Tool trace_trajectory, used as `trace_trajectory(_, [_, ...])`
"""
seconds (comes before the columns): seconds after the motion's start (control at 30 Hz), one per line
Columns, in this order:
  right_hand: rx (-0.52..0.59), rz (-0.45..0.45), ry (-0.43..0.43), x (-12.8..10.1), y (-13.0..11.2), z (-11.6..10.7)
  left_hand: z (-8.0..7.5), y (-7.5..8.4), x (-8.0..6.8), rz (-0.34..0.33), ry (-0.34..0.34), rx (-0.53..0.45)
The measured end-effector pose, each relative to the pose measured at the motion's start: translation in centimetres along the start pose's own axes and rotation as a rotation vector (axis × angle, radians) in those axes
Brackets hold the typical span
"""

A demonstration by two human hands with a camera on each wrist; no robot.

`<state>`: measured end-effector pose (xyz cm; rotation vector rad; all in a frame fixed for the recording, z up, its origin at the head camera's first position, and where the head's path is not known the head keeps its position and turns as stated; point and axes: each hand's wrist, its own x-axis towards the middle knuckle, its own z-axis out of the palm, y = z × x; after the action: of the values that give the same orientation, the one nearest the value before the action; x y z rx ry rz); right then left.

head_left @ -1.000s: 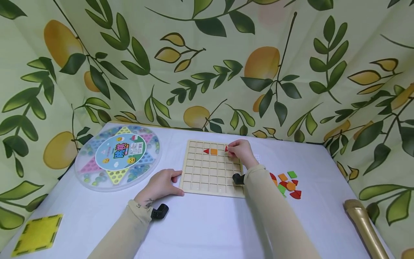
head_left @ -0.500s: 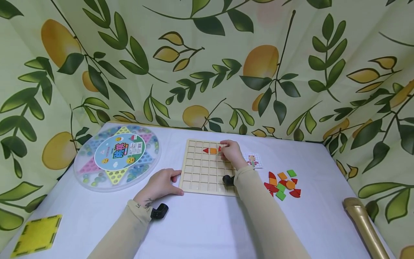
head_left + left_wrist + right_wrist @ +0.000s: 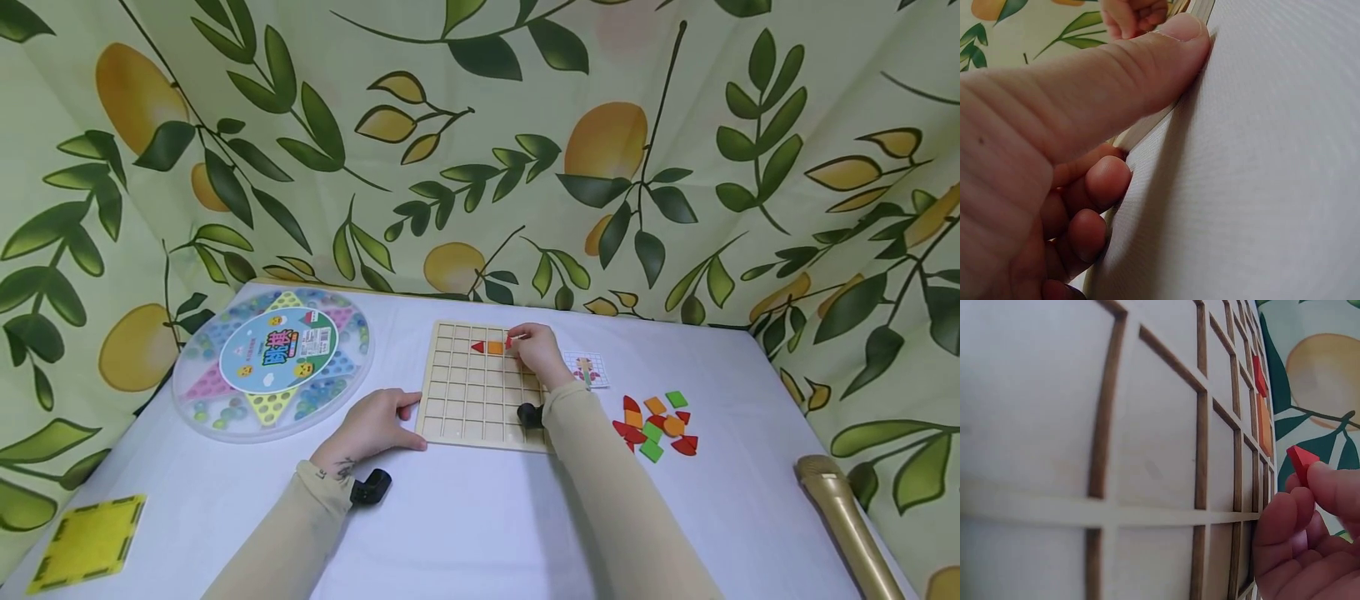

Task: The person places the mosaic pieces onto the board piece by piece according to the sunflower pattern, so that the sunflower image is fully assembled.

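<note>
A wooden grid board (image 3: 480,400) lies on the white-covered table. Its upper part holds a red triangle tile (image 3: 478,347) and an orange square tile (image 3: 496,348), side by side. My left hand (image 3: 378,423) rests against the board's left side, thumb near the front corner and fingertips farther up. In the left wrist view, the thumb (image 3: 1104,87) touches the board's edge. My right hand (image 3: 538,352) pinches another red triangle tile (image 3: 1302,462) right of the orange square; the right wrist view shows it lifted above the grid, partly hidden by the fingertips.
A printed pattern card (image 3: 587,369) lies right of the board. Beyond it are loose red, orange and green tiles (image 3: 652,451). A round Chinese checkers set (image 3: 281,367) sits at left, a yellow square (image 3: 88,543) at front left, a gold microphone (image 3: 843,525) at right.
My right hand has moved left over the board with the red triangle, stopping beside the orange square. This uncovered the card and more loose tiles. My left hand stays in place.
</note>
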<state>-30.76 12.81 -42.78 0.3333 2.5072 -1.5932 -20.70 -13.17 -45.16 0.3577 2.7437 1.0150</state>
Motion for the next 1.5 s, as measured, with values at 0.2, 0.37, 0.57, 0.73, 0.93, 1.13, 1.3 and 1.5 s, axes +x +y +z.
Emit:
trace_trajectory(0.2, [-0.045, 0.018, 0.031, 0.15, -0.05, -0.06, 0.01, -0.06, 0.10, 0.001, -0.001, -0.007])
trace_trajectory(0.37, [-0.094, 0.035, 0.036, 0.28, -0.04, -0.11, 0.08, -0.16, 0.15, 0.011, 0.001, -0.002])
trace_trajectory(0.57, [-0.155, 0.041, 0.027, 0.33, -0.19, -0.07, 0.07, -0.17, 0.05, 0.006, 0.002, -0.002])
trace_trajectory(0.73, [-0.185, 0.038, 0.024, 0.28, -0.27, 0.02, 0.06, -0.06, 0.02, -0.005, -0.001, -0.009])
trace_trajectory(0.93, [-0.210, 0.049, 0.026, 0.31, -0.24, 0.02, 0.10, -0.01, 0.02, -0.017, -0.003, -0.012])
trace_trajectory(1.13, [-0.212, 0.059, 0.026, 0.44, -0.19, 0.03, 0.11, 0.02, 0.05, -0.021, -0.006, -0.016])
trace_trajectory(1.3, [-0.207, 0.069, 0.021, 0.57, -0.15, 0.07, 0.10, 0.00, 0.05, -0.022, -0.006, -0.015])
trace_trajectory(1.5, [-0.238, 0.055, 0.024, 0.71, -0.13, 0.11, 0.10, -0.09, 0.05, -0.015, -0.006, -0.011])
